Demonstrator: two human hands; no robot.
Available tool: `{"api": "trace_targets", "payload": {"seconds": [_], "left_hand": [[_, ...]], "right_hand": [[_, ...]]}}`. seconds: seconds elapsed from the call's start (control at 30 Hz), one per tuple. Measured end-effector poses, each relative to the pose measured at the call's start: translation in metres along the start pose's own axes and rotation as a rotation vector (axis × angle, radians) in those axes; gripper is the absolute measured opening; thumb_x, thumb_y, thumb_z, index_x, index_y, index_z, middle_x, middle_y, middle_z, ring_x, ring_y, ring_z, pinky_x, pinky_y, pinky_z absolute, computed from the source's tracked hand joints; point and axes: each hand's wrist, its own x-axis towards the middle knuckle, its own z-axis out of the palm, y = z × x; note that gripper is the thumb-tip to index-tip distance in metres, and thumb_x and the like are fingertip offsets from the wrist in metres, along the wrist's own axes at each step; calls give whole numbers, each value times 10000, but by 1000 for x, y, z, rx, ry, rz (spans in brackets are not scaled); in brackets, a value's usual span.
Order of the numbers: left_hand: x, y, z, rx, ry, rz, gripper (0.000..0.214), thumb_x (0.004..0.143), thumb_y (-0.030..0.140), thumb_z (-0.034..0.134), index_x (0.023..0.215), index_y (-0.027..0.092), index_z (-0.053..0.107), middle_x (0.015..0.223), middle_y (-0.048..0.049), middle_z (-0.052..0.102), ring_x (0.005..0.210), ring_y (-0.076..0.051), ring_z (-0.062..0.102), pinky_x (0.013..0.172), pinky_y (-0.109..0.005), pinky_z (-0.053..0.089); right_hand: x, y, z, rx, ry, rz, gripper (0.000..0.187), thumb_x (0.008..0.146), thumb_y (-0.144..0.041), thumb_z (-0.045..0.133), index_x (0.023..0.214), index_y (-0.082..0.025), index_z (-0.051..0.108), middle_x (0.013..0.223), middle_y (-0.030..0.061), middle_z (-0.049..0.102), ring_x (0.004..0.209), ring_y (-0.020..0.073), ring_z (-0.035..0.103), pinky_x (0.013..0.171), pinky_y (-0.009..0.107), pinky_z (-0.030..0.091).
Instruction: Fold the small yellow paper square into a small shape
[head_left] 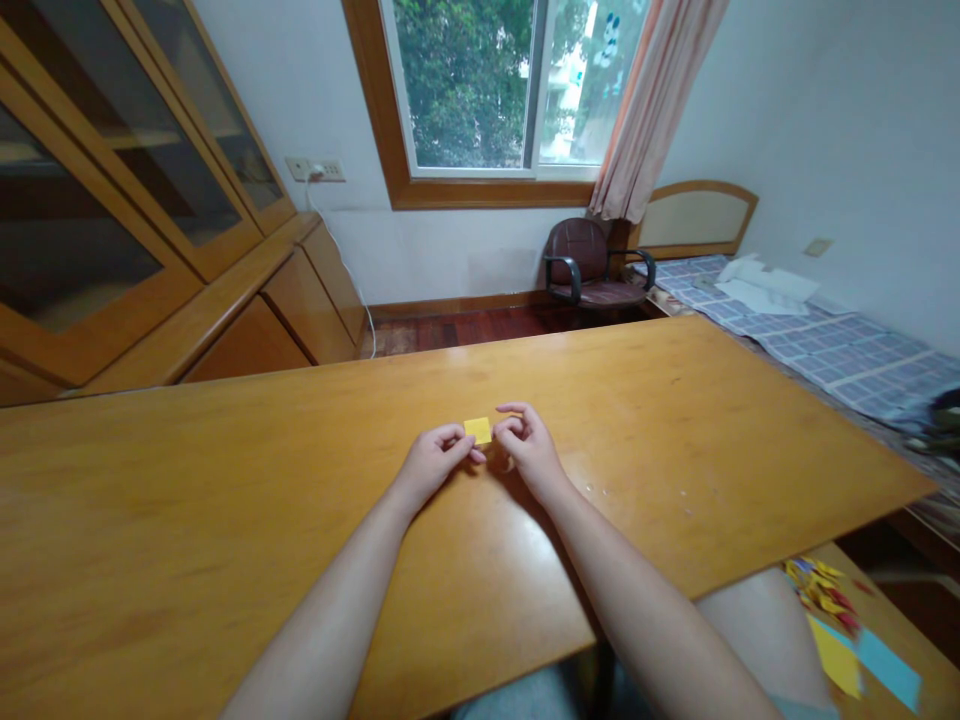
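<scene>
A small yellow piece of paper (477, 431), squarish with a crease across it, is held just above the wooden table (315, 480). My left hand (439, 455) pinches its lower left corner between thumb and fingers. My right hand (529, 450) is at the paper's right edge with its fingers curled and one finger extended above. Whether these fingertips grip the paper or only come close is too small to tell.
Several tiny clear spots or drops (606, 491) lie right of my right arm. On a lower surface at bottom right are colourful folded pieces (821, 590), a yellow sheet (836, 657) and a light blue sheet (889, 668). An armchair (581, 262) stands beyond the table.
</scene>
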Motion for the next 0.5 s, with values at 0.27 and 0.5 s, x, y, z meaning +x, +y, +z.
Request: {"api": "trace_targets", "payload": {"seconds": [0.27, 0.5], "left_hand": [[-1, 5, 1, 49, -23, -5, 290, 815, 423, 627, 680, 168, 599, 714, -56, 749, 658, -177, 679, 690, -279, 507], [-1, 4, 3, 84, -40, -14, 270, 822, 407, 622, 695, 169, 619, 726, -44, 750, 670, -174, 685, 685, -267, 506]], "right_hand": [[2, 3, -1, 11, -60, 54, 380, 750, -376, 699, 1057, -201, 560, 752, -42, 607, 470, 68, 496, 434, 202, 391], [0, 0, -1, -19, -83, 83, 379, 734, -365, 726, 1047, -198, 592, 722, -52, 561, 452, 70, 511, 406, 203, 398]]}}
